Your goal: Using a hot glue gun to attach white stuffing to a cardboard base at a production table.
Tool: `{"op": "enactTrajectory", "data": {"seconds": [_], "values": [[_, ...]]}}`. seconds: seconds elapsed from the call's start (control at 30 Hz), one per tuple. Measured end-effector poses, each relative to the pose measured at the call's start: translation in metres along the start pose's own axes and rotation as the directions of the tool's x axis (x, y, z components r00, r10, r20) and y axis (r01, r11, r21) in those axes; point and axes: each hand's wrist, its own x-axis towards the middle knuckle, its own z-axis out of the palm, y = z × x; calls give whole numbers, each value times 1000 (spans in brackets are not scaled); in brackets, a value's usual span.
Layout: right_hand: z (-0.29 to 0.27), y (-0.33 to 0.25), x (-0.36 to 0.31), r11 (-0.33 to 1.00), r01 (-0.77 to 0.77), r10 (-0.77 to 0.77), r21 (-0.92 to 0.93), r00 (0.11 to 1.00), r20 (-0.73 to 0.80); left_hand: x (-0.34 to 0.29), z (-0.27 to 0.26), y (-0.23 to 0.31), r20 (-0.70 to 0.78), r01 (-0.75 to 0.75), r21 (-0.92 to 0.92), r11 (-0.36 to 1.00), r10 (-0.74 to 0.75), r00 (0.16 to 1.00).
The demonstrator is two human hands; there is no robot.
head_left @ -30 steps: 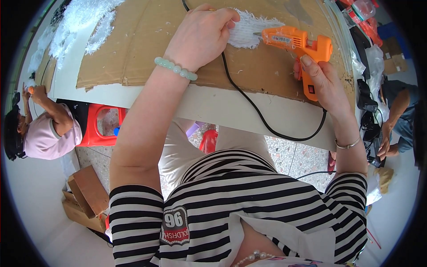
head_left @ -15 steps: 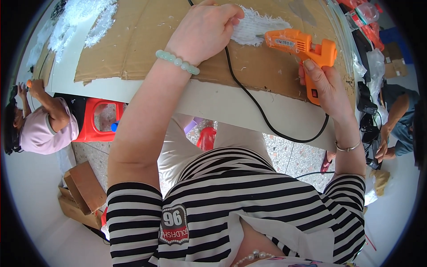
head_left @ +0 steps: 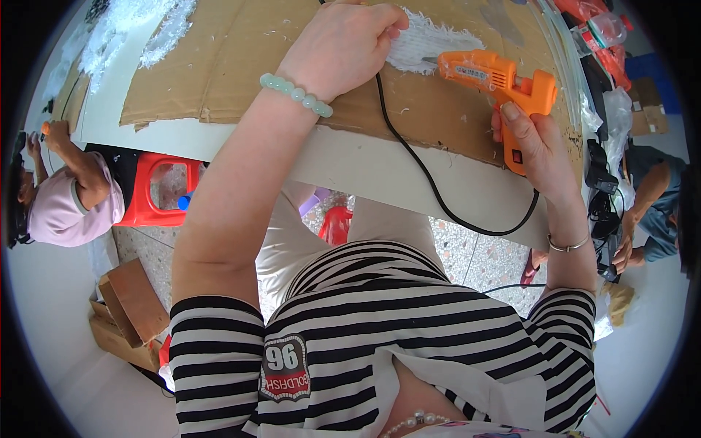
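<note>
My right hand is closed round the handle of an orange hot glue gun, with the thumb resting on its back side. The gun's metal nozzle points left, at a white fringed piece of fabric lying on brown cardboard. At the upper edge of the picture my left hand is beside the fabric's left end. Its fingers are curled, and whatever they hold is hidden by the hand and the picture edge. A black cord runs from the glue gun's handle, looping over the table edge up to my left hand.
White shredded fibre lies at the table's far left. Clear plastic bags, a plastic bottle and black adapters crowd the right. A red stool stands below left. One person works at left, another at right.
The whole view has shifted slightly. Both hands keep nearly the same pose, and the glue gun's nozzle still points at the white fabric.
</note>
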Motion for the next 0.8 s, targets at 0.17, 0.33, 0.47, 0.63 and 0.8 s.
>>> {"op": "enactTrajectory", "data": {"seconds": [0.17, 0.33, 0.47, 0.63, 0.8], "values": [[7, -9, -4, 999, 30, -30, 18, 999, -20, 1, 0, -1, -5, -10, 25, 1000, 11, 1000], [3, -13, -2, 998, -27, 31, -51, 996, 83, -1, 13, -22, -150, -199, 23, 980, 200, 968], [5, -5, -1, 993, 47, -44, 109, 999, -30, 3, 3, -2, -17, 9, -7, 1000, -9, 1000], [-1, -8, 2, 931, 173, -126, 321, 979, -162, -1, 15, -15, 28, 73, 33, 997, -74, 997], [10, -7, 4, 917, 171, -117, 361, 979, -166, 2, 19, -17, 8, 25, 9, 1000, -25, 1000]]}}
